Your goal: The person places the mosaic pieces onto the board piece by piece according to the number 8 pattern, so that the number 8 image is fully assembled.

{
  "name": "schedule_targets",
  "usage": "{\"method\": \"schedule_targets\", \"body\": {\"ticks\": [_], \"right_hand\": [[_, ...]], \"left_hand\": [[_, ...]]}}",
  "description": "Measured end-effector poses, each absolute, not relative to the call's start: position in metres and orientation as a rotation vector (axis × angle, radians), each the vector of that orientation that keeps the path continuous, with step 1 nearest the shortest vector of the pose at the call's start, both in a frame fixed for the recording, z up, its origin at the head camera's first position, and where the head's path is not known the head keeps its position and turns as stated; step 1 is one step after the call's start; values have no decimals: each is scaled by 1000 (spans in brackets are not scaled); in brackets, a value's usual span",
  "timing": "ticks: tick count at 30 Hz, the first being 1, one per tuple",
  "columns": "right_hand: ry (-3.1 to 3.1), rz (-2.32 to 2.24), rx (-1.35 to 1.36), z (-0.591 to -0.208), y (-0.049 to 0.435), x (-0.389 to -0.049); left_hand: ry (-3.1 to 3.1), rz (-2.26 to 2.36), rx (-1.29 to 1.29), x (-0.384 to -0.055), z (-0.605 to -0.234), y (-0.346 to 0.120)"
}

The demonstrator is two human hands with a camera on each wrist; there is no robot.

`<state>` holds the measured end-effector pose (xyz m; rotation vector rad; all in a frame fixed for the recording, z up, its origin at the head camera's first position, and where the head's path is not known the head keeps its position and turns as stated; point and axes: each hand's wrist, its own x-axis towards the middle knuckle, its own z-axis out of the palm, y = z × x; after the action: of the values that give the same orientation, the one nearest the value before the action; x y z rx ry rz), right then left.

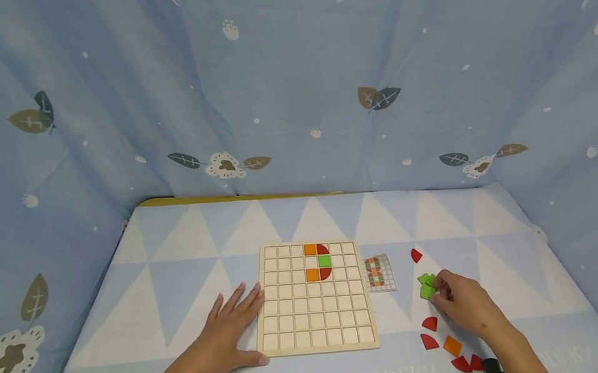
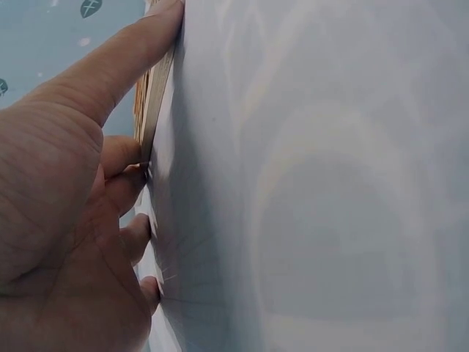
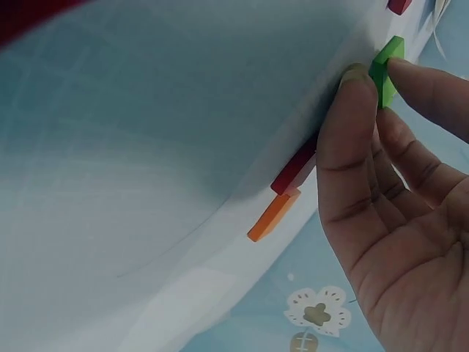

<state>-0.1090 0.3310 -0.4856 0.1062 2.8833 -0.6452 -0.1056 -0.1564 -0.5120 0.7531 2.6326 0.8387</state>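
A wooden grid board (image 1: pixel 321 353) lies on the table with two orange squares, two red quarter-round tiles and a green square (image 1: pixel 324 261) set in its upper cells. My left hand (image 1: pixel 226 334) spreads along the board's left edge, fingertips and thumb touching the frame; in the left wrist view its thumb (image 2: pixel 110 73) lies against the wooden rim. To the right of the board, my right hand (image 1: pixel 464 300) pinches a green tile (image 3: pixel 388 70) between thumb and fingers. Other green tiles (image 1: pixel 425 291) lie bunched at its fingertips, partly covered.
A small pattern card (image 1: pixel 380 273) lies by the board's right edge. Around the right hand are several loose red quarter-round tiles (image 1: pixel 429 340) and an orange square (image 1: pixel 452 346). Blue printed curtains (image 1: pixel 284 75) hang behind and beside the patterned tabletop (image 1: pixel 188 289).
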Motion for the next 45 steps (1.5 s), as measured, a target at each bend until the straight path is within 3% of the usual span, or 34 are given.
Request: {"method": "schedule_targets", "body": {"ticks": [37, 45], "right_hand": [[2845, -674, 96, -489, 333, -105], [2757, -689, 105, -480, 330, -91]], "left_hand": [[2629, 808, 730, -108, -509, -154], [2623, 801, 717, -108, -510, -154]]}}
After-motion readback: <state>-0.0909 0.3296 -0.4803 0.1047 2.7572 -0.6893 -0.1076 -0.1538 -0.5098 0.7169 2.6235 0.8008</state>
